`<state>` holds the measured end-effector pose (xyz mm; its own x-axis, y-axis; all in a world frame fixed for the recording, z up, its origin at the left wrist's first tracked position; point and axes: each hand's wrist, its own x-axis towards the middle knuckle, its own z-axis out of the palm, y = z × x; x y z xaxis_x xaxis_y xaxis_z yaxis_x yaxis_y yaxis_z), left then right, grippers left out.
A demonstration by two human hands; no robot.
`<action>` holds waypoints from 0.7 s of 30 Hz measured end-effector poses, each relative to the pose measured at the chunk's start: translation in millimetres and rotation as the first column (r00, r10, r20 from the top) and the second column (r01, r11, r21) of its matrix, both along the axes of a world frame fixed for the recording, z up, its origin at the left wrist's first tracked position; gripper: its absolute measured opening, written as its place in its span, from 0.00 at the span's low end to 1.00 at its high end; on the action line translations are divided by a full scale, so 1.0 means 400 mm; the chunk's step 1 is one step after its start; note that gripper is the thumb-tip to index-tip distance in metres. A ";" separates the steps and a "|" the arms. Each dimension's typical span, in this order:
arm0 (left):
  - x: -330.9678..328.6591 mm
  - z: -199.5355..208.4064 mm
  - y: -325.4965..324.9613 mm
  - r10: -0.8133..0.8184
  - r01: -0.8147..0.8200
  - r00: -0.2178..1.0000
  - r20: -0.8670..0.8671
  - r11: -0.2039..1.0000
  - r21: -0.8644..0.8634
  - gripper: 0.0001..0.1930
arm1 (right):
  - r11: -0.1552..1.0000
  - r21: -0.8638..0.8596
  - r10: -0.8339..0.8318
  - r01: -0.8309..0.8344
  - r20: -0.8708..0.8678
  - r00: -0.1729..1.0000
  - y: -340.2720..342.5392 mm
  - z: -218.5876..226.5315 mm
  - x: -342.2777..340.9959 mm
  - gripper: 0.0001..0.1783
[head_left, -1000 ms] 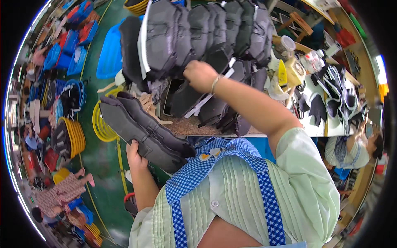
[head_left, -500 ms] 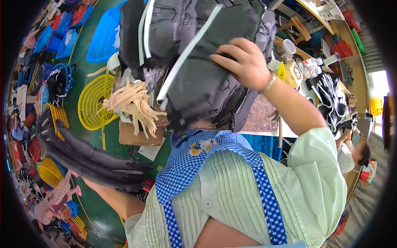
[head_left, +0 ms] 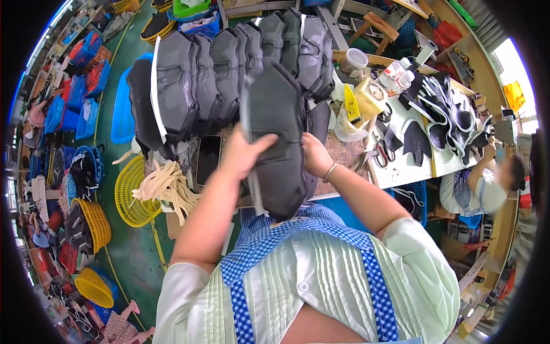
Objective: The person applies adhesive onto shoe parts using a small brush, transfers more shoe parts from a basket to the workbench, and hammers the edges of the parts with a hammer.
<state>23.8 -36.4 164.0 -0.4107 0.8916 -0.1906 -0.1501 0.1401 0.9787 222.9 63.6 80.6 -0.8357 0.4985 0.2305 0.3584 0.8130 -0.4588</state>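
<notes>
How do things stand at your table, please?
Left hand and right hand holding a black, white-edged panel; similar dark panels in a row beyond; phone at left.

Left hand (head_left: 239, 153) opposite right hand (head_left: 317, 156) in grip

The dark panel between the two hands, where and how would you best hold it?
Probably by its long edges, one hand from each side. The dark panel is long, with its broad face toward the camera. The left hand lays its thumb across that face; the right hand is at the opposite edge.
</notes>
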 end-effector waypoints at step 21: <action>0.073 -0.188 -0.047 0.196 -0.399 0.421 -0.886 0.917 0.013 0.28 | 0.842 -0.483 -0.434 0.240 -0.343 0.833 0.083 0.105 0.002 0.22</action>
<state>53.1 -55.0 88.7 -0.6841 0.6706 0.2868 0.6779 0.4396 0.5892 223.9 96.9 122.7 -0.4622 0.8561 0.2315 0.2653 0.3826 -0.8850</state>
